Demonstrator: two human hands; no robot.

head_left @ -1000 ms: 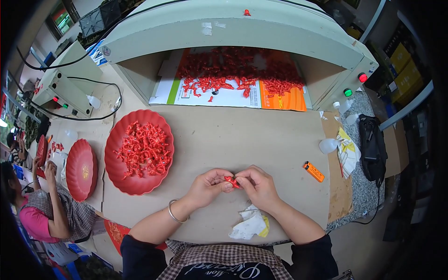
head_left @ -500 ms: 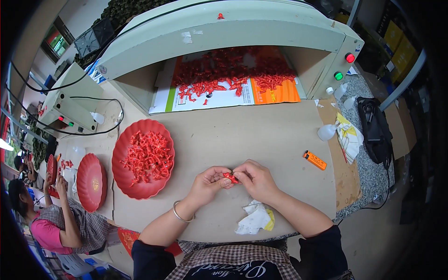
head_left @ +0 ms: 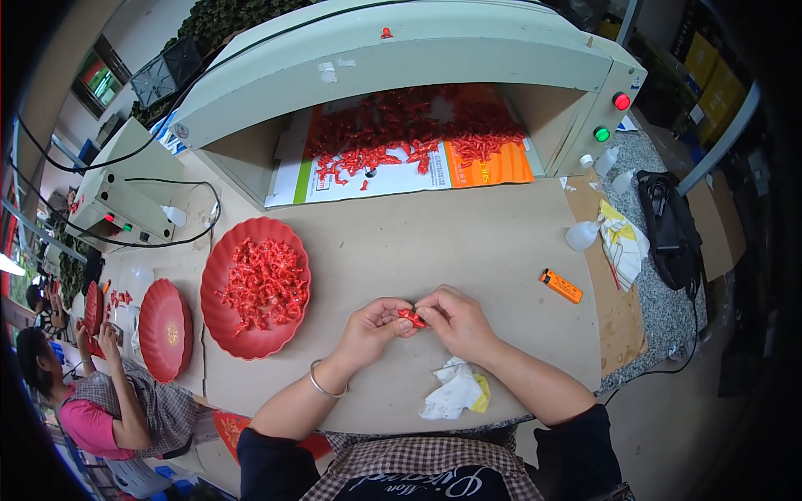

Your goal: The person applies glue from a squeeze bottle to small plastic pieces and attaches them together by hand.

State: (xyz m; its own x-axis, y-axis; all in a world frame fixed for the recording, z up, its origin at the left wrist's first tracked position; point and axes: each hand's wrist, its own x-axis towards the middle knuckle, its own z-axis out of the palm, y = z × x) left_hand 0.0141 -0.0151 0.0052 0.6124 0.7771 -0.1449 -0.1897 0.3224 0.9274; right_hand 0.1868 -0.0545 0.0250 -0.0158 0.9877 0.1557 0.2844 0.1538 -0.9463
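Note:
Between my two hands, over the middle of the table, is one small glossy red figurine (head_left: pixel 411 316). My left hand (head_left: pixel 373 326) pinches it from the left with thumb and fingers. My right hand (head_left: pixel 455 320) has its thumb and fingertips closed against its upper right side. The exact shape of the figurine is mostly covered by my fingers. Left of my hands stands a red scalloped bowl (head_left: pixel 219 332) heaped with similar small red pieces (head_left: pixel 264 284). A crumpled white and yellow cloth (head_left: pixel 455 391) lies just below my right hand.
A pale box-shaped machine (head_left: pixel 393 63) arches over a sheet covered with many red pieces (head_left: pixel 376 134). To the right lie an orange lighter (head_left: pixel 560 285), a white squeeze bottle (head_left: pixel 581 235) and a black bag (head_left: pixel 668 219). Another person (head_left: pixel 125 409) works at left beside a second red bowl (head_left: pixel 164 330).
My hands keep their pinch on the red figurine, almost unmoved. The view has shifted very slightly. At left, the other person's hands have moved a little.

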